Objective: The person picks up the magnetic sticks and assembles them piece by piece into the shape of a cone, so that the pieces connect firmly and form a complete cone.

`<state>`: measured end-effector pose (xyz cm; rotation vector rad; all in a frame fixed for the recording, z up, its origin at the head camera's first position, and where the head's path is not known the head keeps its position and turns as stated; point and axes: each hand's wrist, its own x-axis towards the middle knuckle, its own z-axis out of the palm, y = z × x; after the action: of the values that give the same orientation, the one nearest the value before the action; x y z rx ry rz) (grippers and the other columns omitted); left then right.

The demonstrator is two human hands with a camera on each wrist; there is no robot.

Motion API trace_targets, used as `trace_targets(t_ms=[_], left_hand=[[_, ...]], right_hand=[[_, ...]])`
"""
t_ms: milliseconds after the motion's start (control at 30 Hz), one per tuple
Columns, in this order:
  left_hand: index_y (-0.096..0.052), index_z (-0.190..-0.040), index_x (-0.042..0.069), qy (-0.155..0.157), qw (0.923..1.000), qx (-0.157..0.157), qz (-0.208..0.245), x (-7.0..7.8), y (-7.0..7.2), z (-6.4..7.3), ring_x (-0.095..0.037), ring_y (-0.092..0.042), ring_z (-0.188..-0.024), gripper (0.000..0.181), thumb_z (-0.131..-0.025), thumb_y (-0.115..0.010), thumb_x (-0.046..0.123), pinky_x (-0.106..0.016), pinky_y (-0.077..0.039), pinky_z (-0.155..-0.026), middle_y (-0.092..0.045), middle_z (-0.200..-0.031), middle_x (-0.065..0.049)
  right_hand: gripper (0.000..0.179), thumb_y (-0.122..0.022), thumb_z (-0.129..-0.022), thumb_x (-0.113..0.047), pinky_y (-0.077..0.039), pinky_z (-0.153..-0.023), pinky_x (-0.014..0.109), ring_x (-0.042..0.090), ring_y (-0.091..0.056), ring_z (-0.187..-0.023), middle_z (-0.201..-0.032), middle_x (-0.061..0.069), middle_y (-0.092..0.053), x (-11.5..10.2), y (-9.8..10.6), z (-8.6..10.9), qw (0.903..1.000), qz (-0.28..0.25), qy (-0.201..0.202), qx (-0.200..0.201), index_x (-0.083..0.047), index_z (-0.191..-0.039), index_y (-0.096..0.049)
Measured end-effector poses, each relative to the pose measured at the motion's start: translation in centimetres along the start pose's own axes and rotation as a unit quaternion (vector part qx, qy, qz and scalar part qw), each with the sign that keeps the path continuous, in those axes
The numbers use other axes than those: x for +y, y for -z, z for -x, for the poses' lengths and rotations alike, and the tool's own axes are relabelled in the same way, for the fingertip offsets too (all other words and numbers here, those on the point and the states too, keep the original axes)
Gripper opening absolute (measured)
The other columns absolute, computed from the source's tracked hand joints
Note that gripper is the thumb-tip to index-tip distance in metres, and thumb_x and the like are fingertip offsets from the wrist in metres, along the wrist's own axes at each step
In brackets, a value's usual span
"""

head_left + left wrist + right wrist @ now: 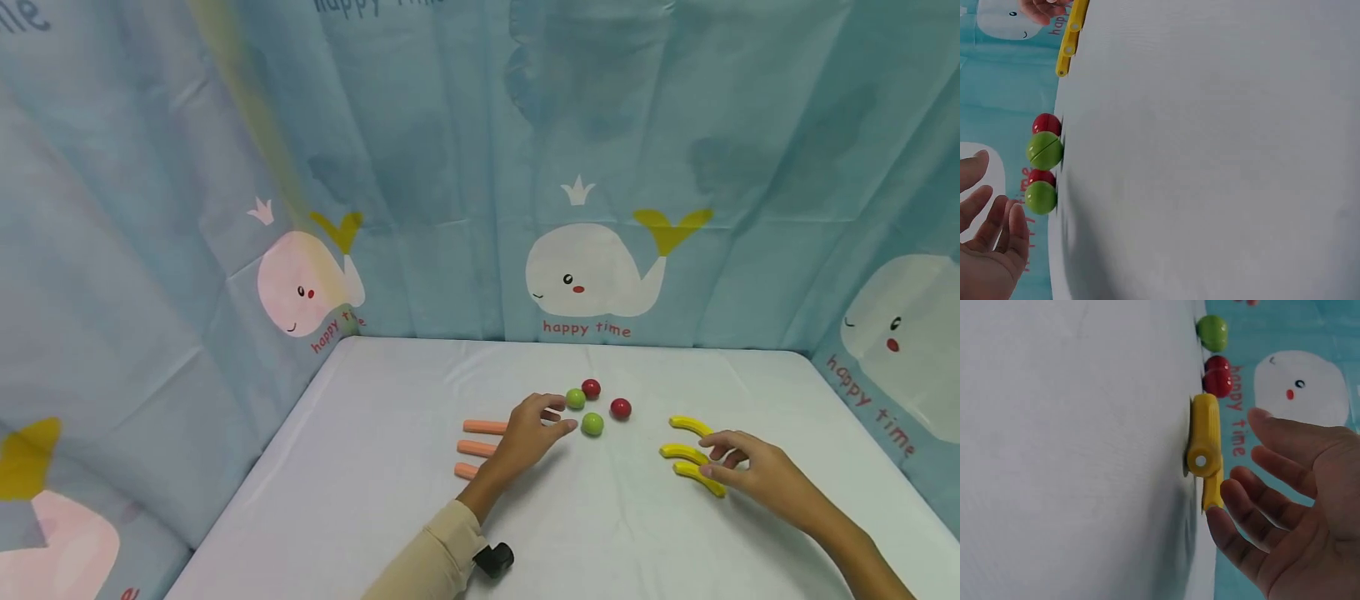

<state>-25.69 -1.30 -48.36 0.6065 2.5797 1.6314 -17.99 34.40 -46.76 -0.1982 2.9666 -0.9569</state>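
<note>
My left hand (531,432) hovers just left of two glossy green balls (592,424), fingers loosely bent with nothing between them. Two red balls (620,408) lie beside the green ones; a seam crosses a green ball (1045,150) in the left wrist view. On the right, three yellow toy bananas (681,452) lie in a row. Above their right ends is my right hand (761,473), its thumb and fingers spread apart and holding nothing. In the right wrist view the fingertips are close to a banana (1205,434); whether they touch cannot be told.
Three salmon-coloured sticks (477,448) lie left of the balls, their right ends hidden by my left hand and forearm. A white cloth covers the table (360,467). Blue curtains (435,250) with printed whales stand along the back and sides. A black device (495,560) sits at my left sleeve.
</note>
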Motion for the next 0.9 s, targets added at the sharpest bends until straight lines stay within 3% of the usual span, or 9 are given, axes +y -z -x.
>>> trace_targets(t_ms=[300,467,667,900], left_hand=[[-0.07,-0.135,0.005,0.016,0.9993,-0.007,0.033,-0.4,-2.1,-1.5,-0.027,-0.07,-0.117,0.039,-0.099,-0.077,0.02,-0.026,-0.058,-0.091,-0.069,-0.133,-0.009],[-0.075,-0.131,0.012,0.012,0.9999,-0.006,0.007,-0.4,-2.7,-1.9,-0.02,-0.071,-0.113,0.033,-0.099,-0.077,0.019,-0.026,-0.056,-0.092,-0.071,-0.131,-0.005],[-0.074,-0.134,0.014,0.006,0.9994,-0.017,-0.031,-0.4,-3.1,-2.1,-0.024,-0.068,-0.121,0.036,-0.099,-0.078,0.02,-0.032,-0.054,-0.102,-0.071,-0.136,-0.001],[-0.074,-0.133,0.017,0.017,0.9987,-0.028,-0.038,-0.5,-3.5,-2.3,-0.018,-0.067,-0.117,0.037,-0.097,-0.08,0.02,-0.028,-0.054,-0.098,-0.072,-0.132,0.004]], right_hand=[[0.038,-0.084,-0.092,-0.025,-0.054,-0.067,0.024,0.011,-0.061,-0.087,-0.102,0.001,-0.07,-0.1,-0.6,0.3,0.9996,-0.019,-0.012,-0.016,-0.003,-0.121,-0.071],[0.033,-0.085,-0.09,-0.02,-0.054,-0.068,0.024,0.011,-0.06,-0.086,-0.103,0.0,-0.071,-0.2,-0.8,0.3,0.9994,-0.013,-0.019,-0.024,-0.003,-0.116,-0.073],[0.033,-0.086,-0.089,-0.021,-0.054,-0.068,0.025,0.014,-0.062,-0.087,-0.1,0.0,-0.071,0.0,-1.1,0.3,0.9988,-0.014,-0.032,-0.033,-0.004,-0.114,-0.073],[0.032,-0.086,-0.089,-0.02,-0.053,-0.065,0.025,0.012,-0.06,-0.082,-0.094,0.0,-0.069,-0.3,-1.5,0.5,0.9987,-0.02,-0.036,-0.031,-0.005,-0.113,-0.073]])
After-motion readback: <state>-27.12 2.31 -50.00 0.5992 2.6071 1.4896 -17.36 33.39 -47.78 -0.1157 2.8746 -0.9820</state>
